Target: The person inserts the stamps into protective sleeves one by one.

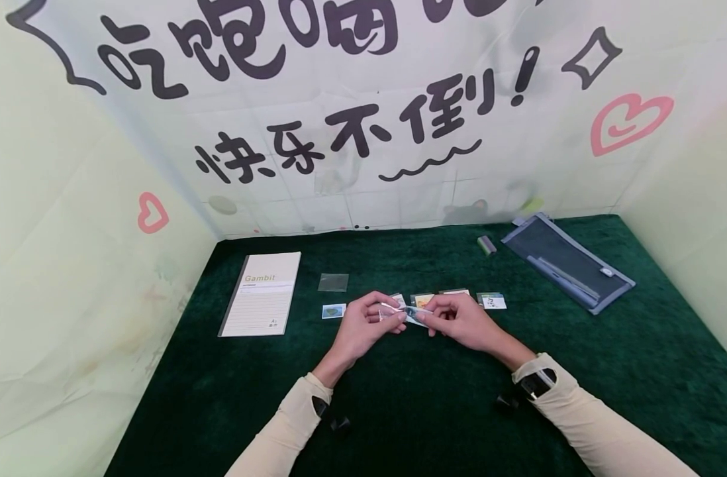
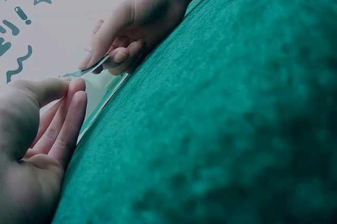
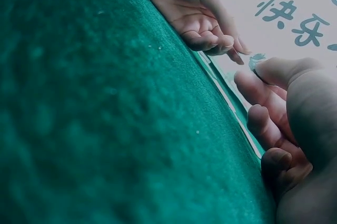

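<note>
My left hand pinches a small clear plastic sleeve between thumb and fingers. Facing it, my right hand pinches a small printed card, which looks slightly bent and meets the sleeve between the two hands. How far the card sits inside the sleeve cannot be made out. In the left wrist view the card shows edge-on under the right thumb. Another small picture card lies just left of the left hand, and an empty clear sleeve lies behind it.
Behind the hands is a row of several sleeved cards, the rightmost card beside the right hand. A notebook lies at left. A small block and a blue mesh zip pouch are at back right on the green cloth.
</note>
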